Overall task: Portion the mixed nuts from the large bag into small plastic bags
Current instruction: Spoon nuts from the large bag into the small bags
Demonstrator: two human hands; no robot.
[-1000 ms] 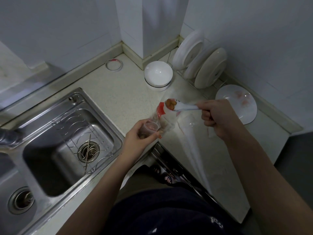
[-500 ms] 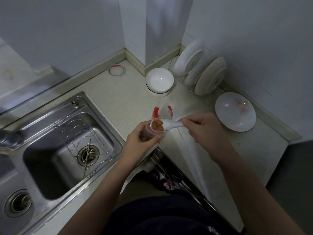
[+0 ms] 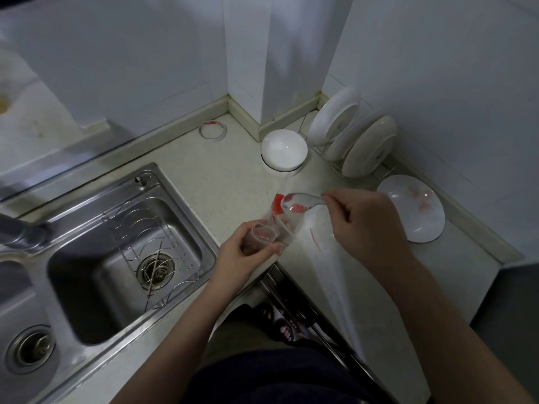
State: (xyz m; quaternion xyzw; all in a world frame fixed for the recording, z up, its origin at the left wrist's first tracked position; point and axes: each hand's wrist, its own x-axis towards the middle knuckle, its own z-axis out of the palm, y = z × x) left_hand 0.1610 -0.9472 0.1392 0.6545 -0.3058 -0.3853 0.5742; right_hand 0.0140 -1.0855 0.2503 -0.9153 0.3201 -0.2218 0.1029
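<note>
Left hand [image 3: 248, 255] wrapped around small bag [image 3: 261, 237], fingers and thumb clamped on its sides, mouth held open and facing up; brownish nuts [image 3: 250, 243] dimly visible inside through the clear plastic. Held at the near edge of the counter [image 3: 227, 182], just right of the sink [image 3: 122, 243].

Right hand [image 3: 364, 225] pinched shut on the handle of a white spoon [image 3: 300, 202], thumb and fingers together around it. Spoon bowl pointing left, over the large bag [image 3: 288, 220], above and just beyond the small bag's mouth, apart from it. Bowl empty as far as can be told, with red showing through or on it.

Large bag, clear with a red strip near its top, standing on the counter between the two hands, touching the small bag; contents blurred.

Far along the counter: white bowl [image 3: 284, 154] upside down near the corner, tape ring [image 3: 213, 131] to its left by the wall. Right of the bowl, plates [image 3: 353, 141] upright in a wire rack, and a flat plate [image 3: 412, 209] with pink marks just beyond the right hand. Wire basket [image 3: 145, 237] resting inside the sink basin.
</note>
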